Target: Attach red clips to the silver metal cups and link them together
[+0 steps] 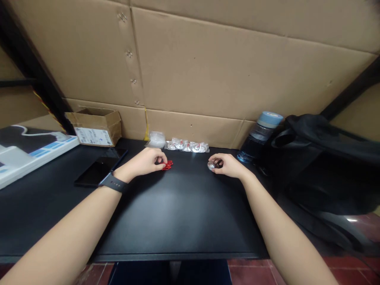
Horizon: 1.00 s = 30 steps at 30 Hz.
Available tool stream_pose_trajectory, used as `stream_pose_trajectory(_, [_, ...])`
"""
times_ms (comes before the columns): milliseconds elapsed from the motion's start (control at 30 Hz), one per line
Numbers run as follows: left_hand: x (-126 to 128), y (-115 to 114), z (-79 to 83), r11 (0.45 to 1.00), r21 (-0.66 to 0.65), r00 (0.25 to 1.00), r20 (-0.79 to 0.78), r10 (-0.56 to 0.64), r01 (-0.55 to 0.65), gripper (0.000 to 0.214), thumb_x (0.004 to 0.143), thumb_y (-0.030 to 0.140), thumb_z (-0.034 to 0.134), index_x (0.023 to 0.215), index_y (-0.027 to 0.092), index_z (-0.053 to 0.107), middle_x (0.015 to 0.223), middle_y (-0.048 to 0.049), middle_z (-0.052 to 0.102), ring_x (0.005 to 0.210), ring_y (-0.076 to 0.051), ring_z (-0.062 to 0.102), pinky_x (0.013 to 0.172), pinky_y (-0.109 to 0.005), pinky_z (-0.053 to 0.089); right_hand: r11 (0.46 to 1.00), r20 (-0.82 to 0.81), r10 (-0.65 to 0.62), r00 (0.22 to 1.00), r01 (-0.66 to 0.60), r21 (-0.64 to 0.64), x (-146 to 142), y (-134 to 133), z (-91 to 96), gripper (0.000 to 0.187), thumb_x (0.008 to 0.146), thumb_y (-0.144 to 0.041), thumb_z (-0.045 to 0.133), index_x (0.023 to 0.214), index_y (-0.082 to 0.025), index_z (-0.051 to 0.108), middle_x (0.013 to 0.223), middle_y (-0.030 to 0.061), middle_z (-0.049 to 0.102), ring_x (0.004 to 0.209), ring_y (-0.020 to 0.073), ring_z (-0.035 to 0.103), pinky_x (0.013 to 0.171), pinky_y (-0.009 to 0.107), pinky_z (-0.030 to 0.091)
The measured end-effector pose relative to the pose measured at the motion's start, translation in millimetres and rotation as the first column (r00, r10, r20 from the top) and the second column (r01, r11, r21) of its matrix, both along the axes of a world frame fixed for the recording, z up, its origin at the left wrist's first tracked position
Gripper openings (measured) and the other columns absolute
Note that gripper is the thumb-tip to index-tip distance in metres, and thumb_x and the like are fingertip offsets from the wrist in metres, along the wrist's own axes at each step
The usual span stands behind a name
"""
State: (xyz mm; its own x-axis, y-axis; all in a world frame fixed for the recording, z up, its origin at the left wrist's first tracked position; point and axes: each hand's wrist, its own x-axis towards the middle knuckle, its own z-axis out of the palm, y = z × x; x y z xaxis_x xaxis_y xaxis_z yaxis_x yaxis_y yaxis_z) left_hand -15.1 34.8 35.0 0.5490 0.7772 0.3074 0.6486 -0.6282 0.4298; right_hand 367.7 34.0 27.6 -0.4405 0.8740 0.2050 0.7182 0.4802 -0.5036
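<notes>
My left hand [147, 161] rests on the black table [178, 213] with its fingers curled onto a small red wire-like item [168, 165]. A dark watch sits on that wrist. My right hand [227, 164] lies further right, fingers closed round a small shiny clear-wrapped piece [211, 165]. Behind both hands, against the cardboard wall, lies a row of small clear plastic packets [187, 146] with red and white contents, and a crumpled clear bag [156, 139] to their left.
A black phone [99, 168] lies left of my left wrist. An open cardboard box [96, 126] stands at the back left, a white and blue box [26, 152] at the far left. A water bottle [258, 136] and a black bag [320, 158] fill the right side.
</notes>
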Motion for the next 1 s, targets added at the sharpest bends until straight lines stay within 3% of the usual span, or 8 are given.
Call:
stream_pose_trajectory(367, [8,-1,-9.5,0.997,-0.028,0.997,-0.045,-0.067,0.065,0.018,0.084,0.031,0.065,0.091,0.024,0.079,0.09,-0.0044,0.072,0.076,-0.018,0.065,0.07,-0.028,0.048,1.0,-0.022,-0.017,1.0,0.018,0.005,-1,-1,1.7,0.033,0.069,-0.021,0.077,0.102,-0.024,0.076,0.092,0.0003,0.077,0.084,0.0188,0.071,0.074,0.028,0.053])
stream_pose_trajectory(600, [14,-2,-14.5,0.995,-0.013,0.994,-0.053,-0.097,0.096,0.012,0.082,0.026,0.064,0.081,0.022,0.075,0.081,-0.0027,0.068,0.07,-0.016,0.061,0.067,-0.027,0.045,0.999,-0.011,-0.027,1.0,0.027,-0.025,1,0,1.6,0.032,0.07,-0.024,0.077,0.102,-0.023,0.075,0.093,0.0006,0.077,0.085,0.0195,0.071,0.074,0.029,0.052])
stream_pose_trajectory(833, [17,-3,-17.7,0.989,0.027,0.988,-0.053,-0.146,0.147,0.015,0.09,0.024,0.057,0.081,0.021,0.069,0.083,-0.0027,0.064,0.073,-0.016,0.059,0.07,-0.027,0.043,0.999,0.016,-0.037,0.999,0.037,0.029,-1,-3,7.1,0.029,0.073,-0.026,0.078,0.102,-0.023,0.075,0.096,0.0017,0.077,0.086,0.0196,0.07,0.074,0.029,0.05])
stream_pose_trajectory(1000, [22,-7,-9.4,0.987,0.119,0.993,0.029,-0.115,0.111,0.015,0.097,0.024,0.052,0.086,0.02,0.061,0.091,-0.0042,0.061,0.087,-0.02,0.058,0.08,-0.03,0.045,0.993,-0.01,-0.015,1.0,0.016,0.117,-10,-8,12.1,0.027,0.076,-0.026,0.077,0.102,-0.023,0.074,0.1,0.0035,0.075,0.087,0.0202,0.069,0.077,0.031,0.051])
